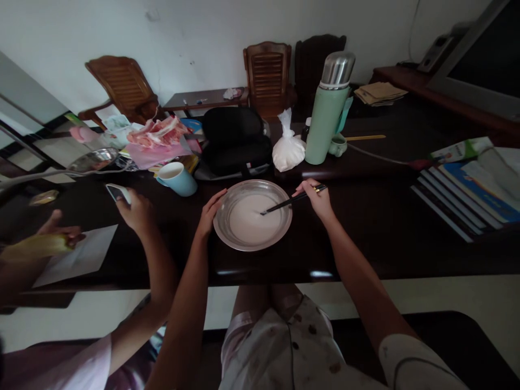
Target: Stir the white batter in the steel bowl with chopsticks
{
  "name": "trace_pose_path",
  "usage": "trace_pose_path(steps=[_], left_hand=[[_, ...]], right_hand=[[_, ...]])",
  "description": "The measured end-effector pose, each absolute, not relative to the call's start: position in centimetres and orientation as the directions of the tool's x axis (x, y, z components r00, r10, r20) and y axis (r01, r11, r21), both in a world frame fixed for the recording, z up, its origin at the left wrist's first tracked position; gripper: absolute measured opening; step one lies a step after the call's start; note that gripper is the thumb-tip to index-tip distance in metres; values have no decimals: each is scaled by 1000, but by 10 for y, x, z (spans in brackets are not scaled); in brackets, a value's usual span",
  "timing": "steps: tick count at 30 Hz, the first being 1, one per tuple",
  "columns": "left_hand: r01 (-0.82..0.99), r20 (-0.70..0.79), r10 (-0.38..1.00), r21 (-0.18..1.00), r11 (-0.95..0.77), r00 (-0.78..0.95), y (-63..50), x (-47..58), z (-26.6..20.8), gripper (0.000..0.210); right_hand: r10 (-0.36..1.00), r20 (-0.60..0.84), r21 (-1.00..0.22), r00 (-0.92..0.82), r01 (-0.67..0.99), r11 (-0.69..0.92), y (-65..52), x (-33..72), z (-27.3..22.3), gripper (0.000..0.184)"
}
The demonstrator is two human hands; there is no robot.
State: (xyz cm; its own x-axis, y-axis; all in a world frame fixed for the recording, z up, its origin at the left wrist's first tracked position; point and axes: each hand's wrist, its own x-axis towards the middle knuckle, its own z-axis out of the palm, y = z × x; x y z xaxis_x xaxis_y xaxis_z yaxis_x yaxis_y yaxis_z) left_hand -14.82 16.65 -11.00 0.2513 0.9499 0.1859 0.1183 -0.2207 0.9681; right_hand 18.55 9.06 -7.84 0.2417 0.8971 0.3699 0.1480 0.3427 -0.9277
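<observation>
Chopsticks (284, 204) sit pinched in my right hand (317, 197), three o'clock of the basin (221, 220), tips in whitish liquid (248, 223). My left hand (208, 215) touches the rim (252, 249) at nine, fingers slightly spread.

Off-white liquid (247, 219), silver bowl (252, 246), black chopsticks (283, 204).
Pale-green flask (324, 124) at the bowl's one o'clock, light-blue mug (182, 183) at ten.

Plain pale wall (211, 27), slatted wooden chairs (268, 70) — dark glossy table (374, 233), light floor (447, 295), dim light
</observation>
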Motion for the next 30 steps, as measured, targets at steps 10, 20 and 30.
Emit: trace_pose_path(steps=[10, 20, 30], left_hand=[[118, 196, 945, 965, -233, 263, 168, -149, -113, 58], [113, 209, 945, 963, -243, 252, 169, -150, -115, 57], [141, 228, 937, 952, -272, 264, 167, -149, -112, 56]], right_hand=[[898, 438, -858, -26, 287, 427, 90, 167, -84, 39], [909, 363, -932, 204, 96, 350, 92, 185, -81, 43], [861, 505, -815, 60, 361, 453, 93, 174, -89, 30]])
